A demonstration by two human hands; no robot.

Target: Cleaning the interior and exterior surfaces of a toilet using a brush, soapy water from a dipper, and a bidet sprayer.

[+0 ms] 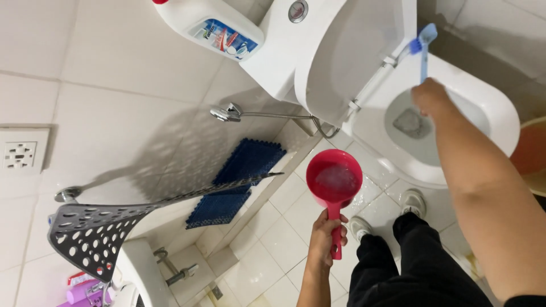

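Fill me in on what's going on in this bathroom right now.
A person stands at an open toilet, seen from above. The right hand holds a blue toilet brush by its handle, over the water in the bowl. The left hand grips the handle of a red water dipper with water in it, held above the tiled floor beside the toilet. A white cleaner bottle sits by the cistern, and a blue mat leans against the wall.
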